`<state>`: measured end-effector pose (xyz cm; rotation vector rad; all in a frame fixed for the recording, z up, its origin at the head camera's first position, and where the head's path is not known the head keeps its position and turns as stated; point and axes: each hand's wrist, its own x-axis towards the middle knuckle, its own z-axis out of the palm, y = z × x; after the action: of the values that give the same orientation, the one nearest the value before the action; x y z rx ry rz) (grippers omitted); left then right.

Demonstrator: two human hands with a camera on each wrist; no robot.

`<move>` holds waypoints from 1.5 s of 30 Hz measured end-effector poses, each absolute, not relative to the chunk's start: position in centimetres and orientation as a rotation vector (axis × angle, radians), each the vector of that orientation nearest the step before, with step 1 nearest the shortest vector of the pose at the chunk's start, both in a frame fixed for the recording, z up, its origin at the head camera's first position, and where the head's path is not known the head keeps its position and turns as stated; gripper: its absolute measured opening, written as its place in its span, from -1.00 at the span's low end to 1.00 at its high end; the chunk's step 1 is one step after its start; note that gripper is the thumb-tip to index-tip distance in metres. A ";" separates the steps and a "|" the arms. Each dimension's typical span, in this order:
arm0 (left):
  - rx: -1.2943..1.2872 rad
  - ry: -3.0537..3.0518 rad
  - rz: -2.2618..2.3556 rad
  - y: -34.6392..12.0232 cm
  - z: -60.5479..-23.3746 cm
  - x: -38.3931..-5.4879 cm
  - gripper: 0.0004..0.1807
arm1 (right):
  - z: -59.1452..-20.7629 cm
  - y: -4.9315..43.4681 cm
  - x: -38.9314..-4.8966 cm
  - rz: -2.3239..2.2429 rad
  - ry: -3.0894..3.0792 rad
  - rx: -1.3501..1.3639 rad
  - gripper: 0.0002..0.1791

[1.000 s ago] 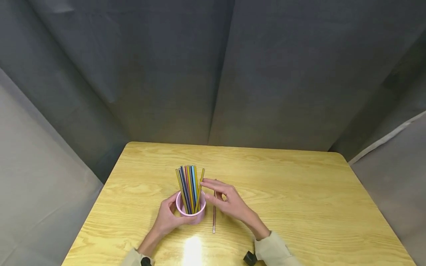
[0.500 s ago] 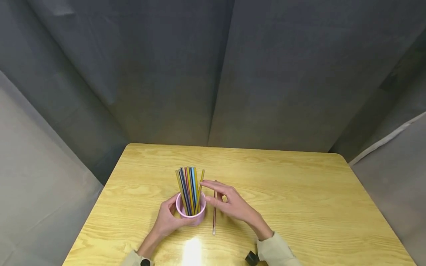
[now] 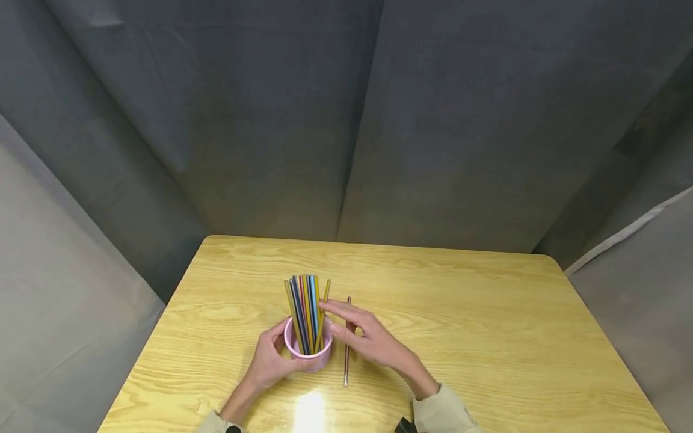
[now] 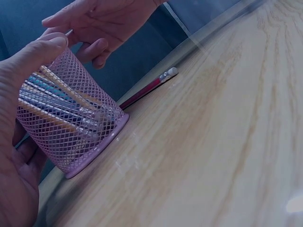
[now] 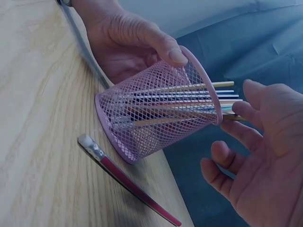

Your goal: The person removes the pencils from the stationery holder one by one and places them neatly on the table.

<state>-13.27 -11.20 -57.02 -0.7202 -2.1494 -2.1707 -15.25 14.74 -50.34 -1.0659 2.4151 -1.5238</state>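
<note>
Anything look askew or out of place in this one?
One red pencil lies on the table, outside the pink mesh cup holding the other pencils. Inside, one yellow pencil leans away from them. No damage shows.

dark grey curtains [image 3: 271, 120] hang behind a yellow wood-grain table [image 3: 476, 325], with paler grey cloth [image 3: 59, 270] at both sides.
</note>
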 end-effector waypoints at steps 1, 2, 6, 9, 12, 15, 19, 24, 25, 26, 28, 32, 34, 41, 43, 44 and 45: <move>-0.714 -2.154 -2.173 -11.2 -57.0 -13.2 -0.05 | -50.3 14.7 -15.2 -1.523 2.420 -1.061 -0.48; -0.710 -2.157 -2.174 -11.2 -57.0 -13.2 -0.05 | -50.3 14.7 -15.2 -1.521 2.425 -1.051 -0.48; -0.708 -2.163 -2.173 -11.0 -57.0 -13.3 -0.05 | -50.1 14.8 -15.1 -1.515 2.455 -1.020 -0.49; -0.723 -2.155 -2.173 -10.9 -57.0 -13.3 -0.04 | -49.9 14.9 -15.1 -1.516 2.471 -1.014 -0.50; -0.744 -2.150 -2.169 -10.9 -57.0 -13.4 -0.03 | -49.7 15.1 -15.1 -1.514 2.488 -1.025 -0.50; -0.740 -2.151 -2.174 -10.9 -56.9 -13.4 -0.02 | -49.7 15.2 -15.1 -1.507 2.504 -1.047 -0.50; -0.727 -2.160 -2.163 -10.9 -57.0 -13.4 -0.02 | -49.6 15.4 -15.2 -1.508 2.504 -1.065 -0.50; -0.718 -2.142 -2.185 -10.8 -57.0 -13.5 -0.02 | -49.4 15.5 -15.3 -1.539 2.477 -1.086 -0.51; -0.713 -2.138 -2.194 -10.8 -57.0 -13.5 -0.02 | -49.4 15.6 -15.3 -1.542 2.475 -1.091 -0.51; -0.712 -2.134 -2.196 -10.8 -57.0 -13.5 -0.03 | -49.4 15.6 -15.4 -1.545 2.475 -1.095 -0.51; -0.705 -2.129 -2.197 -10.8 -57.0 -13.5 -0.02 | -49.3 15.6 -15.3 -1.545 2.479 -1.090 -0.52; -0.697 -2.126 -2.195 -10.8 -57.0 -13.4 -0.03 | -48.8 15.8 -15.1 -1.537 2.502 -1.040 -0.53; -0.690 -2.135 -2.196 -10.8 -57.0 -13.3 -0.01 | -48.5 15.8 -15.0 -1.533 2.511 -1.009 -0.55; -0.734 -2.127 -2.166 -10.8 -57.0 -13.3 0.00 | -48.1 16.0 -14.9 -1.564 2.531 -0.989 -0.57; -0.736 -2.125 -2.163 -10.8 -57.0 -13.4 -0.01 | -47.9 16.1 -15.0 -1.579 2.533 -0.996 -0.57; -0.733 -2.128 -2.161 -10.8 -57.0 -13.4 -0.01 | -47.9 16.1 -15.0 -1.583 2.533 -1.001 -0.57; -0.727 -2.135 -2.159 -10.9 -57.0 -13.4 -0.01 | -47.9 16.1 -15.0 -1.586 2.532 -1.004 -0.57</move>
<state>-13.40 -10.88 -57.02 -0.7266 -2.1352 -2.1586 -14.99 16.10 -47.86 -1.0038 2.5324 -1.5856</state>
